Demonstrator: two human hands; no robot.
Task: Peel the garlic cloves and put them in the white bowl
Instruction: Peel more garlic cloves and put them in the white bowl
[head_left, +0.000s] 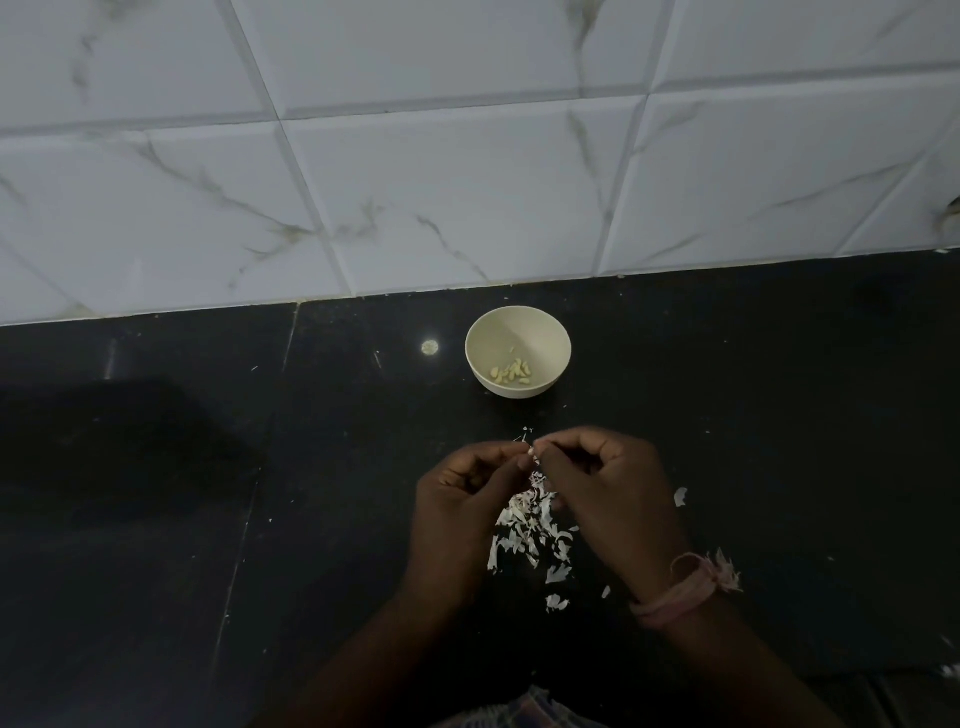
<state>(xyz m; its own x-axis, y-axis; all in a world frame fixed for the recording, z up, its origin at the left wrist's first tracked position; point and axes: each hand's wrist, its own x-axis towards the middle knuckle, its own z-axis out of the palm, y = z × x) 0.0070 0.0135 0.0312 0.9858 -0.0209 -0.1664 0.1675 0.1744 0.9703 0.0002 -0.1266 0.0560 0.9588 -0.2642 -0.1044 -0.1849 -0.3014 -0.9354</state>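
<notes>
A small white bowl (518, 353) stands on the black counter near the tiled wall, with several peeled garlic cloves (511, 372) lying in its bottom. In front of it my left hand (462, 493) and my right hand (608, 488) meet fingertip to fingertip. Between them they pinch a tiny garlic clove (532, 453), mostly hidden by the fingers, with a bit of white skin showing. A heap of white garlic peels (530, 525) lies on the counter under and between my hands.
The black stone counter (208, 519) runs left and right, backed by a white marble-patterned tile wall (415, 182). Stray peel flakes (680, 496) lie right of my right hand. A pink thread band (691, 587) circles my right wrist.
</notes>
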